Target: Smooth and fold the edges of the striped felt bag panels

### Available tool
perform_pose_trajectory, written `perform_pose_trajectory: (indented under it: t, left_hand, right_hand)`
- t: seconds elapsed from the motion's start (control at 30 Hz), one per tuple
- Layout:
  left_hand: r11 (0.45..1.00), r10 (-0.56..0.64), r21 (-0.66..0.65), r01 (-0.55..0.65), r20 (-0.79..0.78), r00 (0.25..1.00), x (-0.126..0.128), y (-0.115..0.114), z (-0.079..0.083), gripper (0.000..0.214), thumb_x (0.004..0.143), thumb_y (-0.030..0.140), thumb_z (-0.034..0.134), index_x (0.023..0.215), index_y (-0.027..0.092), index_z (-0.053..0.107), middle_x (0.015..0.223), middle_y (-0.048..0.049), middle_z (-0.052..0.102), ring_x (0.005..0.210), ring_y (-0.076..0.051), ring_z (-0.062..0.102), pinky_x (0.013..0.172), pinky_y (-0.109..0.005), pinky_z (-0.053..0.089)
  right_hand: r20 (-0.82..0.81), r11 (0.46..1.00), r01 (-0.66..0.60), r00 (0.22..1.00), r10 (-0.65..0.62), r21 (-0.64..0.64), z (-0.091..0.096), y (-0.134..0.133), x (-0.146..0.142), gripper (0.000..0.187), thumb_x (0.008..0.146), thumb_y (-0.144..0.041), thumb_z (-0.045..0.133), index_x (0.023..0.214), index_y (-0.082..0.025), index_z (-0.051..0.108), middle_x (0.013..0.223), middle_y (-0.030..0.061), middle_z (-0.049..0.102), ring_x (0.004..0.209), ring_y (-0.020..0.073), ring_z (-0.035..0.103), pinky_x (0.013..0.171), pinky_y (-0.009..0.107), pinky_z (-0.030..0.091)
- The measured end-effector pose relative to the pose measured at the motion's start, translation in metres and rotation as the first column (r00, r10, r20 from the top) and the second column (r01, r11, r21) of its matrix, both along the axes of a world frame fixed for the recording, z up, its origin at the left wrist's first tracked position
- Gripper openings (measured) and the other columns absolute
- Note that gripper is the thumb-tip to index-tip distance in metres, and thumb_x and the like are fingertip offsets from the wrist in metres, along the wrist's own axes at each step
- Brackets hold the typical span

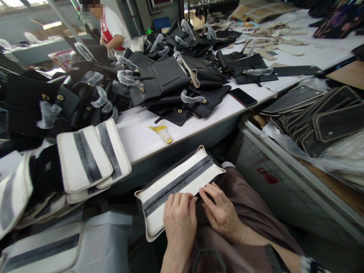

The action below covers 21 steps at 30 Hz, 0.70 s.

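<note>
A white bag panel (pixel 182 179) with a broad dark stripe along it lies across my lap, tilted, its rim raised and its corners pointed. Black material shows along its edges. My left hand (pixel 180 220) is closed at the panel's near long edge, fingers bent over the rim. Close beside it, my right hand (pixel 221 212) pinches the same edge further to the right. The fingertips of both hands partly hide the edge between them. On the white table (pixel 136 142) beyond, a small yellow and white tool (pixel 162 133) lies near the front edge.
Black bags (pixel 165 77) with plastic-wrapped handles are heaped on the table. A phone (pixel 243 97) lies near its edge. Striped white panels (pixel 85 159) are stacked at left. A bin (pixel 256 132) at right holds dark panels (pixel 338 121). A person (pixel 115 28) stands behind the heap.
</note>
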<state>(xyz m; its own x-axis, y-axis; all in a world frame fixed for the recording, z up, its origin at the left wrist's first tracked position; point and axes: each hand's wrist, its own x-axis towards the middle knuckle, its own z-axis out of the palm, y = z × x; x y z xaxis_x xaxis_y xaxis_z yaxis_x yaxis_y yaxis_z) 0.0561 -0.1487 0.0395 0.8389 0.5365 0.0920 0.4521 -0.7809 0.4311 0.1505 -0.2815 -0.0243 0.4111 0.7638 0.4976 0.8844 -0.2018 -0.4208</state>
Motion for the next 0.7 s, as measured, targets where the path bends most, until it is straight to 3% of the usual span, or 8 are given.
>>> perform_pose_trajectory:
  t: [0.27, 0.47, 0.7]
  left_hand:
    - [0.998, 0.017, -0.063, -0.012, 0.071, 0.997, -0.009, 0.008, -0.003, 0.012, 0.093, 0.022, 0.052, 0.088, 0.021, 0.062, 0.089, -0.0046, 0.064, 0.087, -0.021, 0.057, 0.078, -0.035, 0.046]
    - [0.995, 0.052, 0.089, -0.052, 0.004, 0.999, -0.038, 0.014, 0.006, 0.013, 0.091, 0.027, 0.057, 0.083, 0.024, 0.066, 0.083, -0.0025, 0.065, 0.084, -0.023, 0.056, 0.077, -0.038, 0.038]
    - [0.992, 0.068, 0.111, -0.065, -0.022, 0.997, -0.043, 0.016, 0.000, 0.019, 0.094, 0.025, 0.052, 0.079, 0.021, 0.062, 0.079, -0.0036, 0.064, 0.080, -0.022, 0.055, 0.074, -0.036, 0.035]
  right_hand:
    - [0.019, 0.996, -0.087, 0.996, 0.087, 0.005, 0.000, 0.005, -0.010, 0.063, 0.086, -0.002, 0.049, 0.147, -0.009, 0.036, 0.130, 0.0168, 0.056, 0.130, 0.0291, 0.045, 0.110, 0.054, 0.044]
    - [0.051, 0.995, -0.097, 0.994, 0.098, -0.026, 0.001, 0.007, -0.014, 0.063, 0.086, -0.004, 0.048, 0.147, -0.011, 0.036, 0.131, 0.0160, 0.056, 0.131, 0.0301, 0.045, 0.108, 0.054, 0.045]
    - [0.081, 0.989, -0.146, 0.986, 0.148, -0.024, 0.004, 0.014, -0.021, 0.061, 0.086, -0.004, 0.048, 0.146, -0.008, 0.038, 0.128, 0.0167, 0.059, 0.129, 0.0291, 0.046, 0.110, 0.052, 0.045]
